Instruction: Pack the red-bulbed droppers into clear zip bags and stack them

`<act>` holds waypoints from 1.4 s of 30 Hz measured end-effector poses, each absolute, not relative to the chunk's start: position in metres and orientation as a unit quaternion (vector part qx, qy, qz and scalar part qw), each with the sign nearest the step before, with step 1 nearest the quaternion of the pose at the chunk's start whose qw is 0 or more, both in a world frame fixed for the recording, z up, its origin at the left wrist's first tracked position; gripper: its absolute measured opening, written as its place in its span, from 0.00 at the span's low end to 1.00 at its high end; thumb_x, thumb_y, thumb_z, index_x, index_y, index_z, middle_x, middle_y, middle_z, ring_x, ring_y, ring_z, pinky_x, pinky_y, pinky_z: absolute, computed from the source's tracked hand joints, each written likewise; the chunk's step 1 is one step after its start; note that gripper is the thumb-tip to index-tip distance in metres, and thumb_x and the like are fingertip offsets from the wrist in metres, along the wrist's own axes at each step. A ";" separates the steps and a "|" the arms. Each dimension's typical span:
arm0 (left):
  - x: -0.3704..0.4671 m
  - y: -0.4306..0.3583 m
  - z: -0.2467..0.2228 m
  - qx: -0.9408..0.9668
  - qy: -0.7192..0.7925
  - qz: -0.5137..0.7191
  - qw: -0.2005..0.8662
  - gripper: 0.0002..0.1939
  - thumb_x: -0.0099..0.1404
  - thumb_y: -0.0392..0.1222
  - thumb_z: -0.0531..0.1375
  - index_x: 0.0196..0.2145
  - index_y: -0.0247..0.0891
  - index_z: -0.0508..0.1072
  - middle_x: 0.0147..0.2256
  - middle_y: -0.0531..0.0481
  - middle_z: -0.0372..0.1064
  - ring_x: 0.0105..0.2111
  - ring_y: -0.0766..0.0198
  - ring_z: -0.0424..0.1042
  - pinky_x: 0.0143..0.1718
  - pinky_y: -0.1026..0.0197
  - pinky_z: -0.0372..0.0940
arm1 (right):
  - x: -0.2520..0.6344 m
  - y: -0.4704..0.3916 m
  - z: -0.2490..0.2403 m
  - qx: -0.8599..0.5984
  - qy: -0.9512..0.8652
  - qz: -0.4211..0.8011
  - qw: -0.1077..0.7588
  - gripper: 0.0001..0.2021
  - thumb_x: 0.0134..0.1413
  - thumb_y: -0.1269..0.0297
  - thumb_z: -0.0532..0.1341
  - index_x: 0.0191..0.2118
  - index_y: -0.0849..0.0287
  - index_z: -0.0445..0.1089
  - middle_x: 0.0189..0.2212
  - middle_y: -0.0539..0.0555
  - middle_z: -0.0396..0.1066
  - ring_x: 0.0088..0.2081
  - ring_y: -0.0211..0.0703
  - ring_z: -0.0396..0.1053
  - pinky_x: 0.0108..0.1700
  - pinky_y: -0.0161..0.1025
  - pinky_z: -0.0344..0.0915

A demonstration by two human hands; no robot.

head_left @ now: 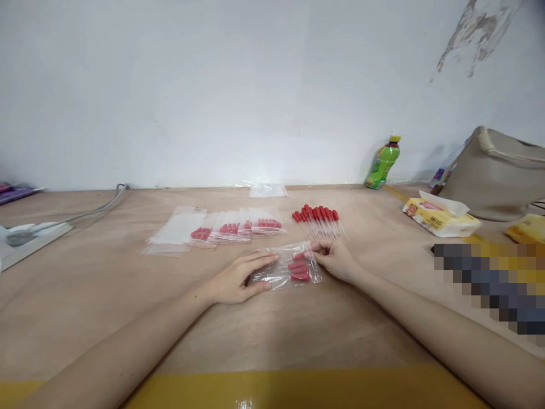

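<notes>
A small clear zip bag (pixel 286 268) with several red-capped droppers inside lies flat on the wooden table (pixel 106 295). My left hand (pixel 238 278) rests flat on the bag's left part, fingers stretched out. At the bag's right end, my right hand (pixel 334 257) pinches the opening with curled fingers. Just behind, a loose row of red-capped droppers (pixel 319 220) lies on the table. To the left, several filled bags (pixel 238 227) overlap in a row beside empty clear bags (pixel 174 233).
A green drink bottle (pixel 383 163) stands by the white wall. At the right are a tissue pack (pixel 440 216), a beige bag (pixel 498 173) and a blurred patch. A grey cable (pixel 85 213) and white tray sit far left. Another clear bag (pixel 267 190) lies near the wall.
</notes>
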State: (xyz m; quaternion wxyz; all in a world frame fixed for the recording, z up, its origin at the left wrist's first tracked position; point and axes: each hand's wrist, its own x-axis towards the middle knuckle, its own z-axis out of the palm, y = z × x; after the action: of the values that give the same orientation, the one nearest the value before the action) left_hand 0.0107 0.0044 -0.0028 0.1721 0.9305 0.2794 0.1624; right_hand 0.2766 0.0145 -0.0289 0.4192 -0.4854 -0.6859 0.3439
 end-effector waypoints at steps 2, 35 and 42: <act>0.011 0.004 -0.002 0.931 0.277 0.165 0.172 0.28 0.63 0.47 0.55 0.59 0.44 0.53 0.58 0.47 0.52 0.57 0.55 0.52 0.57 0.49 0.51 | 0.272 0.013 -0.028 -0.482 -0.699 0.313 0.426 0.10 0.43 0.58 0.61 0.21 0.60 0.68 0.21 0.49 0.65 0.24 0.35 0.60 0.26 0.34 0.58; 0.009 0.006 -0.006 0.932 0.266 0.169 0.177 0.25 0.63 0.47 0.55 0.57 0.44 0.57 0.58 0.48 0.52 0.57 0.57 0.53 0.57 0.52 0.51 | 0.293 0.112 0.026 -0.654 -0.634 0.072 0.406 0.11 0.52 0.64 0.52 0.38 0.62 0.65 0.30 0.56 0.71 0.33 0.41 0.68 0.37 0.37 0.61; 0.010 0.006 -0.006 0.933 0.270 0.165 0.170 0.25 0.63 0.47 0.55 0.57 0.45 0.57 0.58 0.48 0.52 0.57 0.56 0.53 0.57 0.50 0.51 | 0.318 0.044 0.005 -0.526 -0.485 0.310 0.626 0.10 0.51 0.57 0.56 0.34 0.57 0.55 0.24 0.49 0.68 0.19 0.33 0.64 0.23 0.32 0.62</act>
State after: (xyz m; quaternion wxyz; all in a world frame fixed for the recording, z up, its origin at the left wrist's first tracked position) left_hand 0.0096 0.0058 -0.0058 0.1705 0.9331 0.2705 0.1649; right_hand 0.3182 0.0436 0.0046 0.6256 -0.5265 -0.4854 0.3095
